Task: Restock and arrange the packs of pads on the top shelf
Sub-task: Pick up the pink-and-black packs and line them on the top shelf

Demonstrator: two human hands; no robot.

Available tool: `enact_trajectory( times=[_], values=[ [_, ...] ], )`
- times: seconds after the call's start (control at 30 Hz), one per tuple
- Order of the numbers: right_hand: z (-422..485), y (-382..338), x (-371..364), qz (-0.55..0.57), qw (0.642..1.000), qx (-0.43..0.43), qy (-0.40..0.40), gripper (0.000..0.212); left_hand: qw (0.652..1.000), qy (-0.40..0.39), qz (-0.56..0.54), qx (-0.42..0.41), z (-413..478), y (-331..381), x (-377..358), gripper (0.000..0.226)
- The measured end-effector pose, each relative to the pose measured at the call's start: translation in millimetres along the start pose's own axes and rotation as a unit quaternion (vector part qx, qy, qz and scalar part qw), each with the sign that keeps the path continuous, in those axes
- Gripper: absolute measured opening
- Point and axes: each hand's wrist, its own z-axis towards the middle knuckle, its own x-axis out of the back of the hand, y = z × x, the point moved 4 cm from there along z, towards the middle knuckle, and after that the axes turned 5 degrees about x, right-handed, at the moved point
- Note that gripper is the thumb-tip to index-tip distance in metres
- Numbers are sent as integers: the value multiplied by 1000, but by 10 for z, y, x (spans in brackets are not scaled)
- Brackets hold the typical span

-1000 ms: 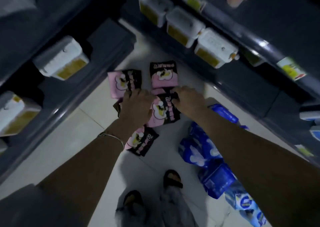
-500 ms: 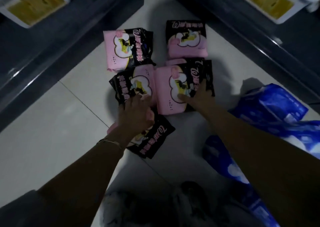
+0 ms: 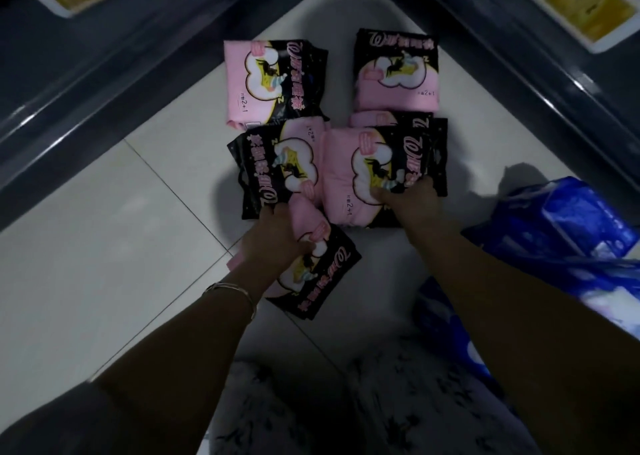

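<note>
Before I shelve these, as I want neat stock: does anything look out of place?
The pink packs lie on the floor, not a shelf, heaped, overlapping and turned different ways. Beside them at right sprawl blue packs. The left hand and right hand each grip a pink pack.

Our left hand point(image 3: 277, 236), earlier flat, now curls round the lower pack point(image 3: 311, 274); our right hand point(image 3: 408, 201) now clutches the pink pack point(image 3: 360, 174).

Head-worn camera looks steeply down, close over the tiled floor point(image 3: 104, 246); shelf edges point(image 3: 86, 83) flank both sides.
</note>
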Motion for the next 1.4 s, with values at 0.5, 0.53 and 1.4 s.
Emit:
enact_trajectory(
  times=[0.5, 0.53, 1.4],
  values=[
    [-1464, -2125, 1405, -53, 994, 90, 35, 62, 998, 62, 6, -32, -1420, 770, 2358, 71],
    [-1587, -2357, 1560, -64, 992, 100, 38, 60, 997, 70, -2, -37, -1561, 878, 2597, 69],
    [-4811, -6658, 5217, -71, 929, 228, 283, 70, 854, 292, -390, -180, -4938, 2816, 7650, 86]
  ],
)
